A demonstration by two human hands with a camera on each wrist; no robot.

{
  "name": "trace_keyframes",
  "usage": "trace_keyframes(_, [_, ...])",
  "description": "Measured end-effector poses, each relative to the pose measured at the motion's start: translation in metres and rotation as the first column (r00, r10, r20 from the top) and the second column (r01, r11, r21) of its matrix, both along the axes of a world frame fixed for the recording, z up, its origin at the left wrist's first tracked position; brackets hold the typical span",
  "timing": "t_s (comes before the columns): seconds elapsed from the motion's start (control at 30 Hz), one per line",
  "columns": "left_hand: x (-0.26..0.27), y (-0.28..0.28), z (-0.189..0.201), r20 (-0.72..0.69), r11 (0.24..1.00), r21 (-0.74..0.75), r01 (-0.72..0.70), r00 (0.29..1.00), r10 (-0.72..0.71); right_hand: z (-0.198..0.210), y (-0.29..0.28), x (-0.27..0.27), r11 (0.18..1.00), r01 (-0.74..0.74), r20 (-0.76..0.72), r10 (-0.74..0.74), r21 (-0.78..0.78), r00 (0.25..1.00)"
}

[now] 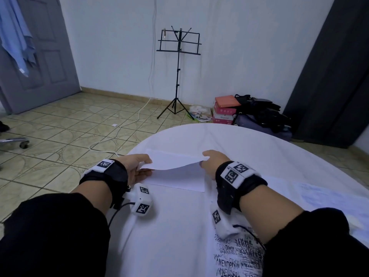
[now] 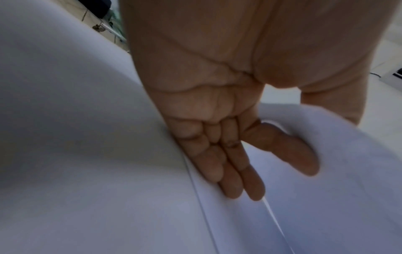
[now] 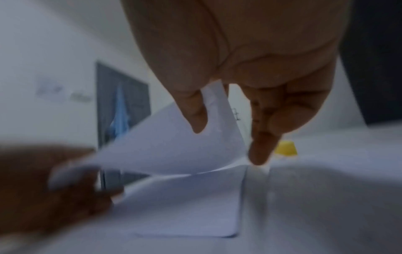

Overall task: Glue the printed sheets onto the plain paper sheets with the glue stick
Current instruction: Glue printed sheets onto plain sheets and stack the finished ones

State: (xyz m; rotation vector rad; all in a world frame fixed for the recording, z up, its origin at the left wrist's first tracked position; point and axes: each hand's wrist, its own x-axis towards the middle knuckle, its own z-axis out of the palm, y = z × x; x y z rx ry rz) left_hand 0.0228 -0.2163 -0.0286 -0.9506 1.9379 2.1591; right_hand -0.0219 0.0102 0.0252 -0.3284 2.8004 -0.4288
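Note:
A white sheet (image 1: 175, 161) hangs bowed above a plain sheet (image 1: 179, 179) that lies flat on the white-clothed round table (image 1: 259, 148). My left hand (image 1: 142, 166) pinches the raised sheet's left edge, thumb on top and index finger (image 2: 289, 151) beneath, while the other fingers lie straight on the lower sheet (image 2: 239, 223). My right hand (image 1: 207, 161) pinches the right corner between thumb and fingers (image 3: 224, 123). Both visible faces of the raised sheet (image 3: 163, 151) look blank. A small yellow object (image 3: 286, 148), blurred, stands on the cloth beyond my right fingers.
A sheet with faint print (image 1: 329, 196) lies on the table at the right. Beyond the table's far edge are a music stand (image 1: 177, 76), stacked boxes (image 1: 223, 112) with dark bags, and a white cable (image 1: 119, 132) on the tiled floor.

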Motion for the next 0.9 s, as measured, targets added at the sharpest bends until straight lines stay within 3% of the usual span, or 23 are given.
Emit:
trace_keyframes(0.07, [0.0, 0.003, 0.001, 0.018, 0.999, -0.037, -0.002, 1.0, 0.002, 0.01, 0.005, 0.008, 0.987, 0.021, 0.078, -0.009, -0.16, 0.997])
trace_keyframes(0.13, [0.001, 0.011, 0.005, 0.042, 0.995, -0.1, 0.019, 0.999, -0.015, 0.022, 0.006, 0.022, 0.95, 0.158, 0.172, -0.115, -0.268, 0.978])
trace_keyframes(0.2, [0.001, 0.022, 0.009, 0.077, 0.982, -0.185, 0.045, 0.997, -0.031, 0.019, 0.013, 0.031, 0.954, 0.108, 0.065, -0.094, -0.281, 0.993])
trace_keyframes(0.23, [0.002, 0.028, 0.011, 0.095, 0.969, -0.241, 0.059, 0.995, -0.037, 0.021, 0.016, 0.036, 0.9, 0.129, 0.109, -0.092, -0.417, 0.99])
trace_keyframes(0.3, [0.004, 0.038, 0.015, 0.117, 0.924, -0.368, 0.106, 0.991, -0.066, 0.021, 0.031, 0.045, 0.87, 0.081, 0.046, -0.067, -0.487, 0.997])
trace_keyframes(0.33, [0.004, 0.042, 0.015, 0.115, 0.9, -0.416, 0.132, 0.989, -0.092, 0.023, 0.04, 0.054, 0.832, 0.131, 0.055, -0.12, -0.539, 0.991])
trace_keyframes(0.47, [0.022, 0.061, 0.025, 0.008, 0.89, -0.397, 0.226, 0.97, -0.243, 0.024, 0.088, 0.08, 0.742, 0.158, -0.005, -0.212, -0.652, 0.977])
trace_keyframes(0.63, [0.062, 0.096, 0.044, -0.11, 0.787, -0.536, 0.305, 0.9, -0.423, 0.023, 0.151, 0.12, 0.729, 0.172, -0.027, -0.253, -0.663, 0.967])
trace_keyframes(0.73, [0.087, 0.117, 0.043, -0.056, 0.651, -0.661, 0.374, 0.84, -0.54, 0.018, 0.182, 0.142, 0.773, 0.24, 0.034, -0.273, -0.588, 0.961])
trace_keyframes(0.9, [0.112, 0.15, 0.031, 0.079, 0.433, -0.726, 0.534, 0.691, -0.719, 0.0, 0.215, 0.168, 0.878, 0.313, 0.091, -0.301, -0.362, 0.949])
